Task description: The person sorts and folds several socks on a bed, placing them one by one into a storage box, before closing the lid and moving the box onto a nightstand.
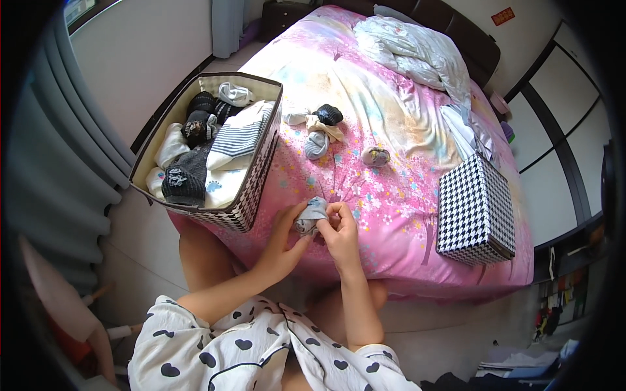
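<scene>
A grey rolled sock [312, 215] is between my two hands, just above the front edge of the bed. My left hand [287, 228] grips it from the left side, fingers curled round it. My right hand [339, 228] pinches the sock's right edge between thumb and fingers. Beyond my hands, a small group of balled socks lies on the pink flowered sheet: a black one [328, 115], a light blue-grey one [317, 145] and pale ones. A separate grey sock ball [375, 156] sits to their right.
At the left of the bed stands an open fabric storage box [251, 189] holding folded clothes and black and white rolled items. A houndstooth box [476, 208] stands at the right edge. A crumpled white quilt [417, 52] lies at the far end, with white clothing [466, 127] nearer.
</scene>
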A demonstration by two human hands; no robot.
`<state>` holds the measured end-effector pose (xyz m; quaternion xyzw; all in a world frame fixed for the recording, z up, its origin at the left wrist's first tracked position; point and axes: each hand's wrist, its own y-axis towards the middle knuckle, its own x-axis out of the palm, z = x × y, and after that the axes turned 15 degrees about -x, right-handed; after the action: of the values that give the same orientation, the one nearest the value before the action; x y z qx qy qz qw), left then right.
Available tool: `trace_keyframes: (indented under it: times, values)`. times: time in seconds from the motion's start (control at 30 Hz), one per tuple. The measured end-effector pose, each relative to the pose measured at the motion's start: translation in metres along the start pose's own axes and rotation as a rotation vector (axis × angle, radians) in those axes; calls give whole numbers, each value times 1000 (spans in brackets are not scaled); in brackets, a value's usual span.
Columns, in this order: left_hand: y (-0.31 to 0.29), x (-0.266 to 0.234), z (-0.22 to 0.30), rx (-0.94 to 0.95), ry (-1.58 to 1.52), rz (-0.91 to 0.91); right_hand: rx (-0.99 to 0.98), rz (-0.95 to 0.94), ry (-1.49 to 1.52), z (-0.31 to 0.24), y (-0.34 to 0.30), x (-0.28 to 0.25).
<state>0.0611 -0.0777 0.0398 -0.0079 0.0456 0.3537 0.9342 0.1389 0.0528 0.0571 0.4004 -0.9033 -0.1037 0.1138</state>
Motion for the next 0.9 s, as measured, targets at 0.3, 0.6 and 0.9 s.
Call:
trace_keyframes:
  times: [0.3,0.6,0.9]
  values:
    - [-59,-47,55,324,263,12,-298,-179,74,-40,-25,37]
    - [-54,-138,82,664,337,442,-687,-538,-278,-106,20,119]
    - [1,-225,127,498,495,475,-647,-551,-505,-118,77,188]
